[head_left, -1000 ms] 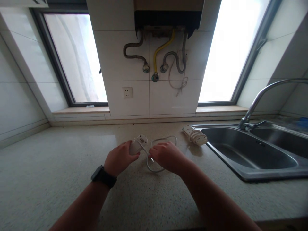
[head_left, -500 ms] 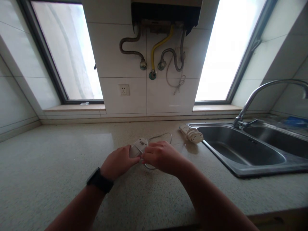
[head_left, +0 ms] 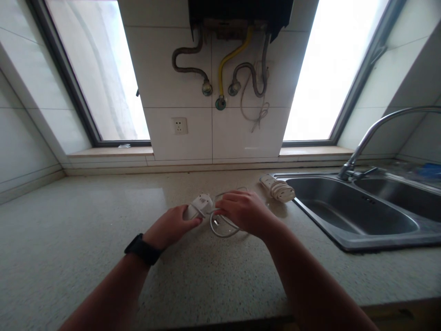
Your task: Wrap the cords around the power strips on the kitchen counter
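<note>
Here the left hand (head_left: pixel 170 225) is clamped on a white adapter (head_left: pixel 199 206) resting on the surface (head_left: pixel 86 230). The right hand (head_left: pixel 246 212), just right of it, pinches the looped grey cable (head_left: pixel 222 228).

Left hand (head_left: pixel 170 226) grips adapter (head_left: pixel 199 205); right hand (head_left: pixel 244 212) on cable (head_left: pixel 220 228).

A speckled stone counter (head_left: pixel 79 220) runs under a white tiled wall (head_left: pixel 234 133) that carries a socket (head_left: pixel 179 125), looping pipes (head_left: pixel 220 73) and the dark underside of a boiler (head_left: pixel 241 14). Two tall windows, the left window (head_left: pixel 99 78) and the right window (head_left: pixel 330 69), let in bright daylight on either side of it. At the counter's right edge sits a steel double sink (head_left: pixel 354 216) with a curved tap (head_left: pixel 372 135).
</note>
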A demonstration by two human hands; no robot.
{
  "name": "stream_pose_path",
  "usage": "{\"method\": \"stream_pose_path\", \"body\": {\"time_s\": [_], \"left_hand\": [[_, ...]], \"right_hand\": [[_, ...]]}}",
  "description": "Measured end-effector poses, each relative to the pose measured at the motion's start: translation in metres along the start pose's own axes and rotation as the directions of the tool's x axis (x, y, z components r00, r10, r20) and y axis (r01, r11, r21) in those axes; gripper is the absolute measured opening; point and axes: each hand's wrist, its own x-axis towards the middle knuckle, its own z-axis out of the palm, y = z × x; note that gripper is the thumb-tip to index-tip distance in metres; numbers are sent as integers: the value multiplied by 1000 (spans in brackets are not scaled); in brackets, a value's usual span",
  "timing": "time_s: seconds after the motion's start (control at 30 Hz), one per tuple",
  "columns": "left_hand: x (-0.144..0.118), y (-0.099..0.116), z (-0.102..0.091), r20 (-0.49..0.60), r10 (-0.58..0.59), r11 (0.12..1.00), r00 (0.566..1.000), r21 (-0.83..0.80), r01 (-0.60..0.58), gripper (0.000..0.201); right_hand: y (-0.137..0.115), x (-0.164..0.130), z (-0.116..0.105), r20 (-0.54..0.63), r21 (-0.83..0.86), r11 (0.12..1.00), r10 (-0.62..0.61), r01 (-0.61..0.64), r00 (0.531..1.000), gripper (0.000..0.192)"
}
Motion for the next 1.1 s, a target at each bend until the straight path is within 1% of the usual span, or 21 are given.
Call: {"method": "stream_pose_path", "body": {"time_s": [0.07, 0.13, 0.17, 0.23, 0.3, 0.33, 0.37, 0.43, 0.5, 0.6, 0.7, 0.77, 0.8, 0.83, 0.87, 0.93, 0.97, 1.0, 1.03, 1.07, 1.1], "left_hand": [[-1, -2, -5, 20, 35, 999, 999, -40, -34, 44], [-3, -2, -10, 39, 90, 995, 995, -48, -88, 42], [-5, -1, -12, 52, 123, 992, 991, -38, -121, 41], [-9, 4, -15, 103, 211, 978, 972, -26, -209, 38], [-14, 10, -16, 161, 314, 949, 936, -66, -307, 35], [-16, 13, -16, 176, 369, 929, 913, -102, -356, 35], [-18, 17, -15, 179, 422, 905, 889, -136, -403, 37], [-22, 25, -12, 158, 510, 857, 845, -175, -484, 43], [-26, 31, -9, 129, 567, 820, 814, -182, -542, 47], [-29, 35, -6, 105, 603, 793, 791, -181, -581, 47], [-28, 33, -4, 75, 632, 763, 772, -236, -602, 49], [-27, 29, -4, 57, 633, 747, 772, -309, -589, 50], [-25, 28, -4, 47, 622, 747, 782, -337, -573, 51], [-24, 27, -4, 40, 604, 754, 796, -352, -555, 51], [-23, 26, -4, 38, 585, 766, 810, -354, -537, 51], [-21, 25, -6, 43, 554, 795, 831, -323, -513, 49], [-21, 26, -7, 52, 548, 805, 835, -302, -510, 48], [-21, 26, -8, 61, 549, 809, 833, -287, -512, 47], [-21, 26, -9, 71, 555, 809, 829, -278, -518, 47], [-21, 27, -10, 80, 562, 807, 824, -271, -524, 49], [-22, 27, -11, 88, 568, 805, 818, -266, -530, 51]], "right_hand": [[10, -3, 2, -79, 20, 992, 130, -128, 988, 27], [23, -7, 3, -178, 44, 959, 282, -279, 943, 28], [30, -9, 3, -230, 61, 932, 361, -357, 904, 28], [43, -13, 4, -328, 102, 860, 503, -500, 799, 28], [54, -16, 5, -377, 146, 784, 608, -603, 699, 30], [58, -17, 6, -381, 164, 752, 646, -639, 662, 31], [60, -18, 8, -373, 174, 724, 676, -667, 636, 32], [62, -18, 13, -323, 177, 677, 726, -715, 607, 33], [61, -16, 20, -234, 150, 634, 769, -759, 595, 35], [57, -12, 33, -14, 97, 612, 789, -785, 614, 36], [52, -11, 46, 223, 68, 652, 728, -755, 649, 36], [47, -11, 51, 321, 38, 678, 688, -734, 651, 37], [44, -10, 52, 324, 22, 693, 677, -720, 661, 35], [40, -10, 52, 296, 12, 714, 667, -700, 684, 33], [35, -9, 51, 245, 23, 745, 643, -667, 726, 34], [25, -6, 46, 136, 138, 834, 518, -534, 844, 48], [19, -4, 44, 115, 240, 869, 417, -432, 902, 52], [14, -2, 41, 122, 366, 874, 295, -319, 948, 54], [10, 0, 39, 142, 492, 842, 172, -220, 975, 53], [7, 2, 38, 167, 596, 787, 74, -160, 983, 51], [4, 3, 37, 195, 668, 730, 13, -143, 981, 46]]}}
